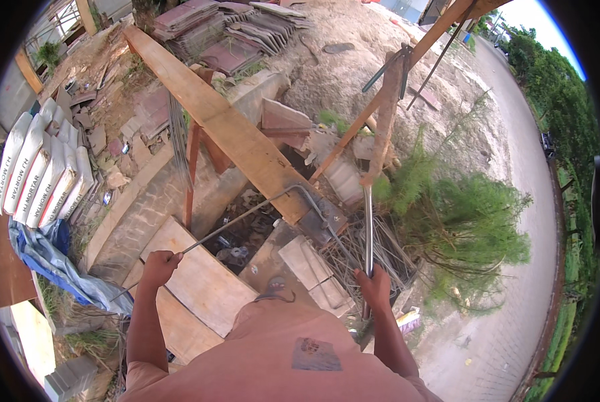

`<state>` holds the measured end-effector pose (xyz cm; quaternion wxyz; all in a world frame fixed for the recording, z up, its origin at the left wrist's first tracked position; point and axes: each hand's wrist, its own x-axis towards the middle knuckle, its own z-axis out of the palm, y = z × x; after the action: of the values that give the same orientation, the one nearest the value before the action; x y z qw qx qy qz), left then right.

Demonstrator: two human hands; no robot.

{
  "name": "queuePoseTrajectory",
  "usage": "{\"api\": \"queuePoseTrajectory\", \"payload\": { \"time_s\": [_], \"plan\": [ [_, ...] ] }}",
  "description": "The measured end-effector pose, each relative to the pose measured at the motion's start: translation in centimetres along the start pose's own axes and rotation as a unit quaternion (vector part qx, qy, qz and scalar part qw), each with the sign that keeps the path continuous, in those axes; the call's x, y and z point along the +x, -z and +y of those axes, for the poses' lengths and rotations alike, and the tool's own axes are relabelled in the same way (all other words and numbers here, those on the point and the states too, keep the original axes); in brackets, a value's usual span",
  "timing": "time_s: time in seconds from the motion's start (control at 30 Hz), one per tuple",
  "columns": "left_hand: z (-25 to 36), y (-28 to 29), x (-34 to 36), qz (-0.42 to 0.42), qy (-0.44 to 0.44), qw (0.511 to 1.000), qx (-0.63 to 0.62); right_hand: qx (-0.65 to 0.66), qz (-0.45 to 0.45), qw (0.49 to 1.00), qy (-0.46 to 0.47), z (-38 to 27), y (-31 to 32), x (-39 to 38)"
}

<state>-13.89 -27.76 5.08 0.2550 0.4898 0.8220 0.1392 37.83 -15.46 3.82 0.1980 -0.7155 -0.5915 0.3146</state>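
My left hand [159,263] is closed around a thin steel rod [246,213] that runs up and right to a long wooden plank bench [226,127], where it curves over a metal plate [320,218] at the plank's near end. My right hand [375,285] grips the lower end of a shiny metal pipe [367,228] standing nearly upright beside that plate. The rod's bent end seems to meet the pipe near the plate; the exact joint is hard to make out.
Stacked white mortar bags [42,174] and a blue tarp [52,258] lie at left. Wooden boards [203,281] sit below the bench, a heap of bent wire pieces [353,258] under the plate. Roof tiles [226,30] are piled far back. A green bush [461,221] and paved road [534,167] are right.
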Motion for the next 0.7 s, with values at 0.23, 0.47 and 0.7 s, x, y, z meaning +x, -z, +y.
{"api": "queuePoseTrajectory", "payload": {
  "time_s": [0.23,0.47,0.7],
  "plan": [
    [-1.0,-0.6,0.3,-0.004,0.024,0.999,-0.035,-0.126,0.029,0.989,0.078,1.3,5.8,-0.5],
    [-1.7,-0.5,0.9,-0.032,0.019,0.998,-0.060,-0.271,0.102,0.942,0.169,6.2,10.7,4.4],
    [-1.5,-0.2,1.1,-0.034,0.020,0.997,-0.066,-0.358,0.063,0.882,0.301,7.6,11.9,11.5]
  ]
}}
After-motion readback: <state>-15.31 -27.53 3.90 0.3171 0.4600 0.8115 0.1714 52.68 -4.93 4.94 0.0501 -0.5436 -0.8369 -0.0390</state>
